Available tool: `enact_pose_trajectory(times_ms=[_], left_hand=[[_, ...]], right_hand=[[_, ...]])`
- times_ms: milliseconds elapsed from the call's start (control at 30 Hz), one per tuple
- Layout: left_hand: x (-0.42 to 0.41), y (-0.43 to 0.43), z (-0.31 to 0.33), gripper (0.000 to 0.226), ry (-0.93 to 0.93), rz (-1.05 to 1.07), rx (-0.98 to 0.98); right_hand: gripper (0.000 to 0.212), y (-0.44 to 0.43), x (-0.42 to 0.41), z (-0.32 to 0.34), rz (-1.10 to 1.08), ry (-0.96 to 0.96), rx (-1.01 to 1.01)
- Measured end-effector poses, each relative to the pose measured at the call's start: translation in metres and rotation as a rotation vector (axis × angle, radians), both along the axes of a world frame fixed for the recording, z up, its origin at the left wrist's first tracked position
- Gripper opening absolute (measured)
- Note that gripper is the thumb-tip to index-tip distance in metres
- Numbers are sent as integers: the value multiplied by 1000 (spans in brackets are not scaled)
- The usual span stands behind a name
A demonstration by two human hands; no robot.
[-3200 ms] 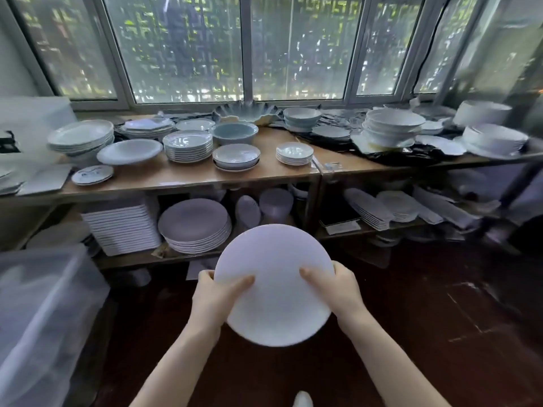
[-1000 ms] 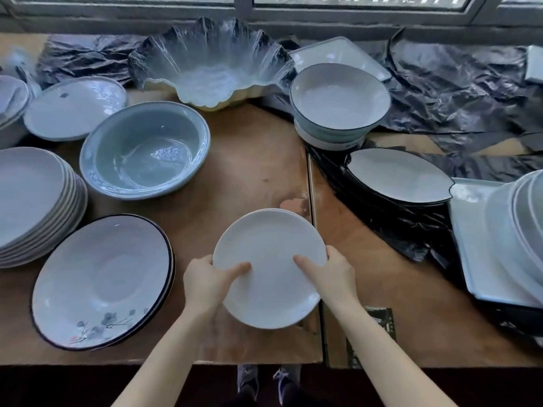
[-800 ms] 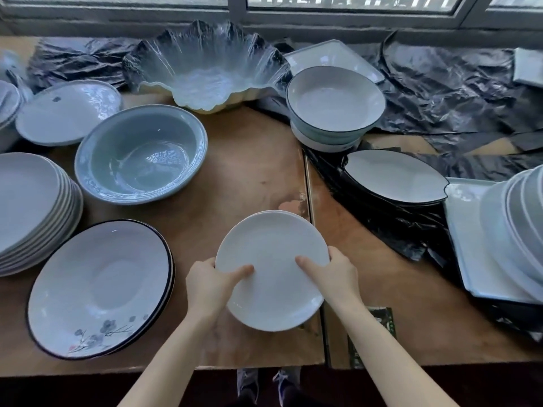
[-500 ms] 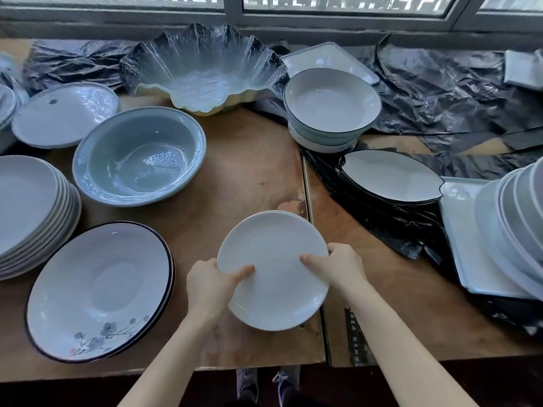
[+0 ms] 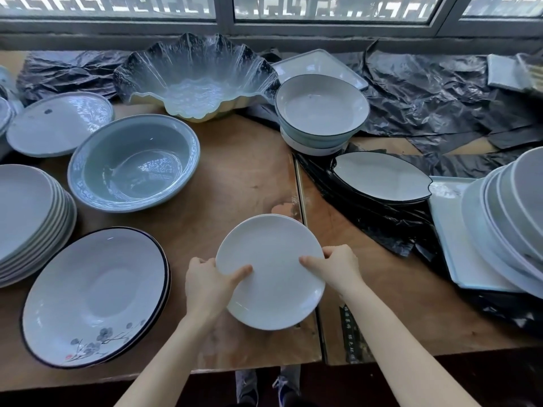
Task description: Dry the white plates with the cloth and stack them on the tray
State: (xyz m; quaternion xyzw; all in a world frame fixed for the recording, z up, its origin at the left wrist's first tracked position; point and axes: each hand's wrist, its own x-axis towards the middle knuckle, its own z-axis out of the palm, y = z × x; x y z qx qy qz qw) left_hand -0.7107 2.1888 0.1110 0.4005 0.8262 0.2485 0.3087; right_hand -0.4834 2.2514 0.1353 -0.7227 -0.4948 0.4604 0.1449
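We hold a white plate (image 5: 271,271) in both hands over the near edge of the wooden table (image 5: 235,160), above the seam between its two boards. Our left hand (image 5: 207,284) grips the plate's left rim, thumb pressed on the top face and the other fingers curled underneath. Our right hand (image 5: 338,267) pinches the right rim, thumb on top and fingers bent around the edge. The rim of another plate shows just behind it. A flowered plate (image 5: 94,295) lies to the left, a pale blue bowl (image 5: 133,161) beyond it, and black plastic (image 5: 426,92) covers the table's right side
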Motion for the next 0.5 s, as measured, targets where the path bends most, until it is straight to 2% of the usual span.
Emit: enact_pose_trajectory(times_ms=[100, 200, 300, 333, 400, 500], left_hand=[[1, -3, -6, 39, -32, -44, 29], [2, -6, -8, 44, -279, 28, 51], [4, -7, -8, 42, -497, 141, 53], [5, -7, -10, 44, -564, 168, 57], [7, -5, -10, 48, -637, 202, 60], [6, -4, -9, 55, -628, 178, 52]], right_hand=[[29, -11, 2, -6, -20, 96, 37], [17, -20, -1, -10, -50, 228, 24], [60, -28, -8, -17, -112, 365, 1], [62, -29, -9, -20, -135, 390, 2], [51, -28, -12, -22, -172, 449, 7], [42, -28, -11, -22, -164, 432, -1]])
